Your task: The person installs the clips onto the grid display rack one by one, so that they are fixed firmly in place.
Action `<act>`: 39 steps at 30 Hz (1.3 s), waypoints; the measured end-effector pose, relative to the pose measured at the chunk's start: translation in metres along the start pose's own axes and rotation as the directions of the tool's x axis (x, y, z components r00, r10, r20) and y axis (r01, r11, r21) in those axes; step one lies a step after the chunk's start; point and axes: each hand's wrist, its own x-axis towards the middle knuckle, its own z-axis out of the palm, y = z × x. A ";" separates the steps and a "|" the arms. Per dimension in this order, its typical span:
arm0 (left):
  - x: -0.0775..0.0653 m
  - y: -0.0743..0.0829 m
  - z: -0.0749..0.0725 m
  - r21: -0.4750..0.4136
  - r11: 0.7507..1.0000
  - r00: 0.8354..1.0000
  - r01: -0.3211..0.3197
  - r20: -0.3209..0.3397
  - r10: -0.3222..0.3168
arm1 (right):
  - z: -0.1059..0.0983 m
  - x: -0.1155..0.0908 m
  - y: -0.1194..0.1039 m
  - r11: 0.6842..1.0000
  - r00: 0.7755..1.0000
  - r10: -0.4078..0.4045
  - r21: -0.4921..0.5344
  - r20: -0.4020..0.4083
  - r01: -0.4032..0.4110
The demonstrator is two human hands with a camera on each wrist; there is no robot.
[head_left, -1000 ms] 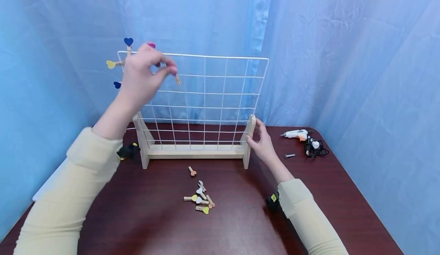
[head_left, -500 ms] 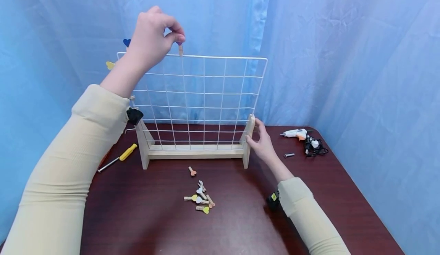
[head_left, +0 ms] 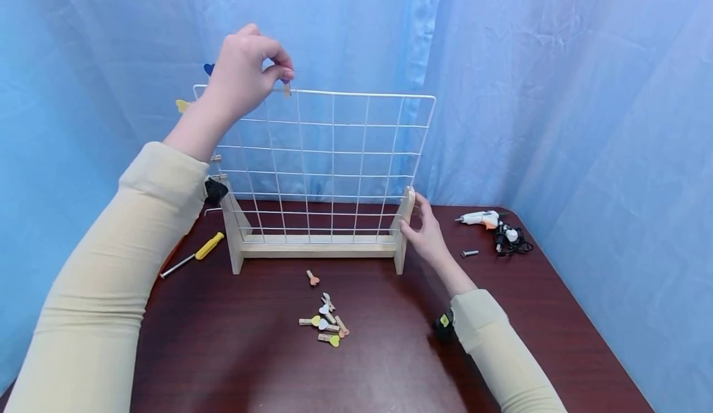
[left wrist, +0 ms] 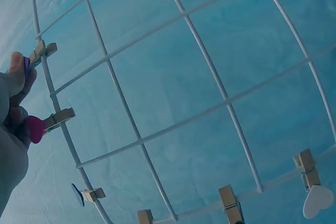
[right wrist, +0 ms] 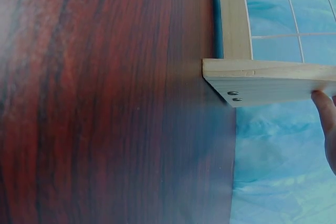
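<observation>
My left hand (head_left: pixel 245 69) pinches a small wooden clothespin (head_left: pixel 286 89) at the top wire of the white wire grid (head_left: pixel 333 109). In the left wrist view this clothespin (left wrist: pixel 43 52), with a purple piece at the fingertips, straddles the wire. Just beside it, near the other fingers, a clothespin with a pink heart (left wrist: pixel 37 128) is clipped on, then one with a dark blue heart (left wrist: pixel 77 194). More clothespins line the adjoining side. My right hand (head_left: pixel 426 236) holds the right wooden leg (head_left: pixel 406 215) of the grid's stand; only part of that hand (right wrist: pixel 328 124) shows in the right wrist view.
Several heart clothespins (head_left: pixel 328 325) lie on the dark table in front of the stand, one with an orange heart (head_left: pixel 313 278) apart. A yellow-handled screwdriver (head_left: pixel 208 246) lies left. At right are a glue gun (head_left: pixel 481 218), its black cord (head_left: pixel 515 243) and a bolt (head_left: pixel 470 253).
My left hand has risen from in front of the grid to its top wire, bringing the clothespin, then dipped slightly down and left. The right hand stays on the stand's leg.
</observation>
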 end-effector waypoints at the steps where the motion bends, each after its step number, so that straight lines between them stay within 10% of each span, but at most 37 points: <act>1: -0.001 0.000 0.000 -0.001 1.000 1.000 0.007 0.002 -0.007 | 0.000 0.000 0.000 1.000 1.000 0.002 -0.003 0.000 -0.002; 12: -0.011 0.013 -0.019 -0.049 0.993 0.994 0.105 -0.037 -0.107 | -0.002 0.000 0.003 0.999 1.000 0.016 0.028 -0.001 -0.016; 20: -0.066 0.031 0.009 -0.193 0.978 0.991 -0.076 -0.122 0.053 | -0.002 -0.002 0.003 1.000 1.000 0.000 0.024 -0.010 0.000; 29: -0.179 0.044 0.073 -0.252 0.967 0.978 0.043 0.208 0.011 | 0.000 -0.004 -0.002 0.999 1.000 0.013 0.040 0.003 -0.013; 39: -0.276 0.069 0.122 -0.298 0.944 0.849 0.145 0.528 0.037 | 0.001 -0.004 0.000 0.999 1.000 0.006 0.043 -0.002 -0.006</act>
